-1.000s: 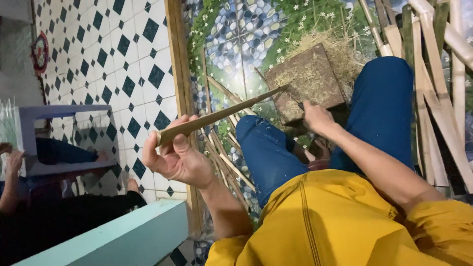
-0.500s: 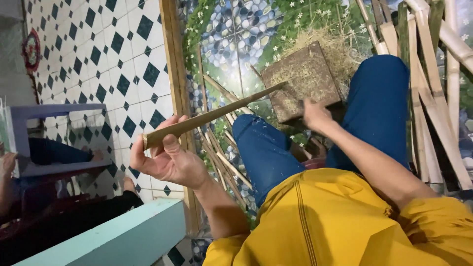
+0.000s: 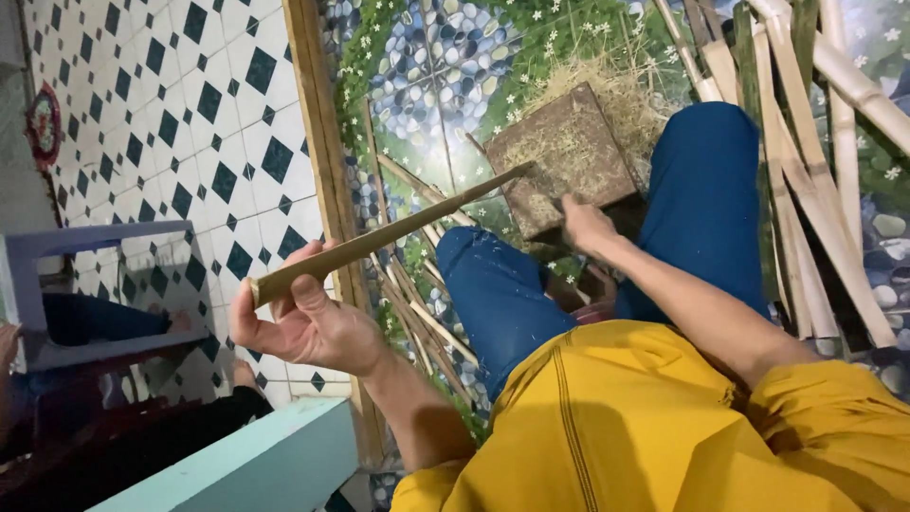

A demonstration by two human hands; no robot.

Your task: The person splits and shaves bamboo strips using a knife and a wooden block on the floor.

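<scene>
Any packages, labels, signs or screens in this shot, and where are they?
None show.
The left hand holds a long tan bamboo strip.
The right hand rests at a square brown block.
More bamboo slats lie at right.

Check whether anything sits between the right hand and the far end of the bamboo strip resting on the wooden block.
Nothing visible does. The left hand grips the near end of the bamboo strip; its far tip lies on the wooden block. The right hand rests at the block's near edge, beside the tip, with only bare block surface between them.
</scene>
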